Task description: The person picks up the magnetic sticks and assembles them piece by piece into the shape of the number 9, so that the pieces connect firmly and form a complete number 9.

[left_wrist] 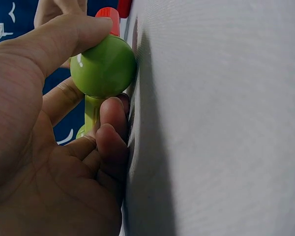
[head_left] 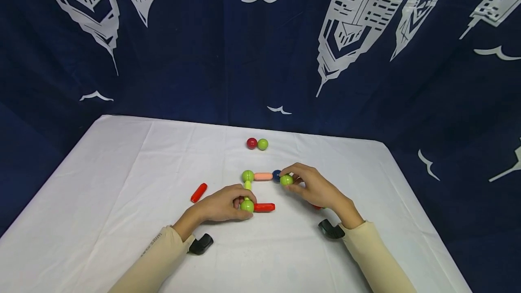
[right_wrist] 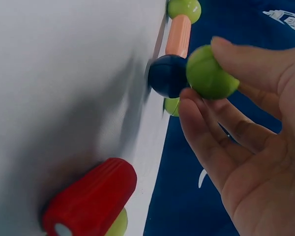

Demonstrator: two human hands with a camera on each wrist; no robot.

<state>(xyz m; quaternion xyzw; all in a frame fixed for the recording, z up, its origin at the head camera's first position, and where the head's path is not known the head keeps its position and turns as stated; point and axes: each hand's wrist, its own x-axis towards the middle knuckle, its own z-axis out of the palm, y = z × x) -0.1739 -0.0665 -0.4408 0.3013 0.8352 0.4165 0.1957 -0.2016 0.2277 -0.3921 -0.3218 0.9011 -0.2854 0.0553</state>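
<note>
My left hand (head_left: 224,203) grips a green ball (left_wrist: 103,66), thumb on one side and fingers on the other. From that ball a red rod (head_left: 265,207) runs right, and a yellow-green rod (head_left: 247,185) leads up to another green ball (head_left: 248,176). A salmon-pink rod (head_left: 262,176) joins this upper ball to a dark blue ball (right_wrist: 167,76). Between thumb and fingers, my right hand (head_left: 315,186) pinches a separate green ball (right_wrist: 210,73) close beside the blue one. Whether these two balls touch, I cannot tell.
A dark red ball (head_left: 252,143) and a green ball (head_left: 262,144) sit side by side farther back. Left of the joined pieces lies a loose red rod (head_left: 199,192). Another red rod (right_wrist: 91,199), with a green ball (right_wrist: 119,223) partly behind it, lies below my right hand.
</note>
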